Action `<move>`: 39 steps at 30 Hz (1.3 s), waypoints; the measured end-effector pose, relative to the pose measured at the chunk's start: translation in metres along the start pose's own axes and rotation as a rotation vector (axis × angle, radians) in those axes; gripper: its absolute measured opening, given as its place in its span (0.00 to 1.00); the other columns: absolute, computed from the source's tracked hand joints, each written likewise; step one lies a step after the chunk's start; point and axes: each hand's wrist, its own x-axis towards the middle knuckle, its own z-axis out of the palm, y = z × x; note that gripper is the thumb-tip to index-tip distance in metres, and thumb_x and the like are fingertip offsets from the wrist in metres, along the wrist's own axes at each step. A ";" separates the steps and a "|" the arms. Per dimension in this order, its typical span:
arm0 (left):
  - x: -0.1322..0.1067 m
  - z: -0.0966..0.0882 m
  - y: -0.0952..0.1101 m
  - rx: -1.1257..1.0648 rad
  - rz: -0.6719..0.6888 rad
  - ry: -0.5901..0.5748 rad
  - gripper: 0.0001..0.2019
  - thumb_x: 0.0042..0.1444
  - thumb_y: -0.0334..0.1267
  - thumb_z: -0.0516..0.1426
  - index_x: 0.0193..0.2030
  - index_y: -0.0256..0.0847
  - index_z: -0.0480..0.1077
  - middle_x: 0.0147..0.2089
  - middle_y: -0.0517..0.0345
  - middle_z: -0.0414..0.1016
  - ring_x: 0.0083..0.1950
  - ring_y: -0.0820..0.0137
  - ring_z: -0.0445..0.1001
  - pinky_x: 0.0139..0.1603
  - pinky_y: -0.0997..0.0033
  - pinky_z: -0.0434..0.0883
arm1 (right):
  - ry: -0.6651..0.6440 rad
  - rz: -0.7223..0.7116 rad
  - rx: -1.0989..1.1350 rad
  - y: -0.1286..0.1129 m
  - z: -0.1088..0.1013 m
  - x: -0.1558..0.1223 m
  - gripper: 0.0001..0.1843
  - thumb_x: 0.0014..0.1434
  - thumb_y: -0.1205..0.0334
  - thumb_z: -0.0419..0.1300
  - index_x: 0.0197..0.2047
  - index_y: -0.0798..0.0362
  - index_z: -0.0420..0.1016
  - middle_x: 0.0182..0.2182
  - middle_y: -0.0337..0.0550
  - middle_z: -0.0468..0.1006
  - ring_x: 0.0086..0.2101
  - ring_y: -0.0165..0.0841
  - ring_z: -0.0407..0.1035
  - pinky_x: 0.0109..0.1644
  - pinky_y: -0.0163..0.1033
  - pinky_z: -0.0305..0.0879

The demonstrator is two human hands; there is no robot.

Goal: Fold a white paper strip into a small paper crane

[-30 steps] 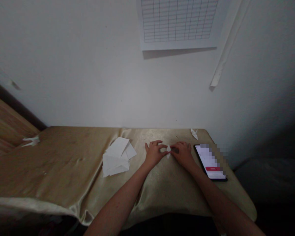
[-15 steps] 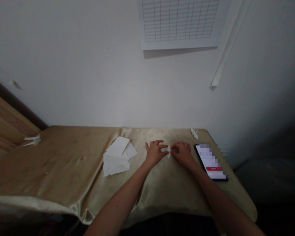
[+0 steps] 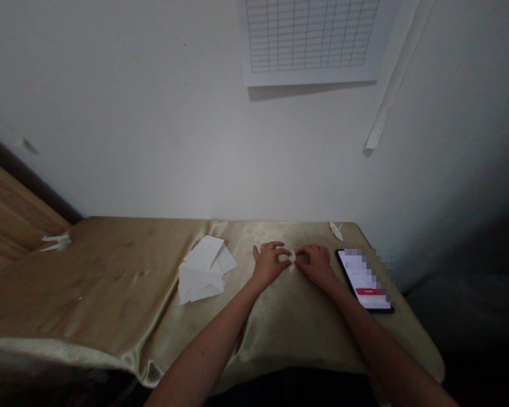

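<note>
Between my two hands is a small folded white paper (image 3: 292, 261), narrow and pointed at its top and bottom. My left hand (image 3: 271, 262) has thumb and a fingertip closed on its left side, with the little-finger side raised off the cloth. From the other side, the thumb and forefinger of my right hand (image 3: 315, 262) pinch its right edge. The fingertips cover part of the folds. A finished-looking folded paper crane (image 3: 336, 230) rests farther back on the right, apart from both hands.
A loose pile of white paper sheets (image 3: 201, 271) lies left of my hands. On the right a phone (image 3: 362, 282) lies with its screen lit. Shiny gold cloth (image 3: 110, 271) with creases covers the table. A gridded sheet (image 3: 309, 39) hangs on the wall behind.
My hands stay around the folded paper, with only a slight shift of the left fingers to the right. The pile, crane and phone are where they were.
</note>
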 end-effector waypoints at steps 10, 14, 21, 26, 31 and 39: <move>0.001 0.000 -0.001 -0.050 0.004 0.021 0.06 0.54 0.40 0.68 0.39 0.54 0.80 0.60 0.62 0.75 0.66 0.56 0.66 0.70 0.27 0.39 | 0.008 -0.057 -0.022 0.000 -0.001 -0.001 0.08 0.58 0.59 0.65 0.41 0.46 0.83 0.46 0.45 0.79 0.52 0.42 0.65 0.60 0.48 0.52; 0.002 0.000 -0.003 -0.052 0.012 0.029 0.02 0.55 0.39 0.68 0.35 0.53 0.81 0.60 0.63 0.75 0.66 0.57 0.66 0.70 0.26 0.39 | 0.046 -0.095 0.009 0.001 -0.001 -0.001 0.05 0.57 0.60 0.65 0.37 0.46 0.82 0.45 0.44 0.79 0.50 0.41 0.66 0.59 0.48 0.54; 0.001 0.000 -0.004 -0.033 0.044 0.046 0.02 0.55 0.40 0.67 0.35 0.53 0.81 0.60 0.62 0.75 0.65 0.57 0.66 0.69 0.25 0.40 | 0.068 -0.258 0.050 -0.006 -0.008 -0.003 0.04 0.58 0.65 0.63 0.33 0.48 0.79 0.43 0.42 0.82 0.50 0.41 0.68 0.63 0.52 0.53; 0.001 0.001 -0.008 -0.015 0.108 0.045 0.03 0.55 0.39 0.67 0.36 0.54 0.81 0.62 0.61 0.73 0.66 0.57 0.65 0.70 0.27 0.42 | 0.046 -0.297 0.040 -0.008 -0.009 -0.006 0.07 0.60 0.68 0.59 0.36 0.48 0.79 0.41 0.41 0.83 0.54 0.42 0.69 0.70 0.63 0.41; 0.002 -0.003 -0.011 0.018 0.189 0.045 0.04 0.56 0.39 0.67 0.38 0.53 0.81 0.62 0.60 0.72 0.66 0.58 0.64 0.71 0.29 0.42 | 0.013 -0.342 0.002 -0.008 -0.011 -0.007 0.10 0.59 0.69 0.58 0.37 0.48 0.80 0.41 0.42 0.84 0.57 0.43 0.69 0.72 0.66 0.38; 0.000 -0.014 -0.009 0.130 0.304 -0.005 0.03 0.56 0.40 0.68 0.37 0.53 0.81 0.63 0.59 0.72 0.67 0.57 0.63 0.72 0.27 0.32 | -0.036 -0.350 -0.064 -0.010 -0.015 -0.010 0.11 0.61 0.67 0.59 0.39 0.45 0.82 0.45 0.41 0.84 0.60 0.44 0.67 0.72 0.72 0.30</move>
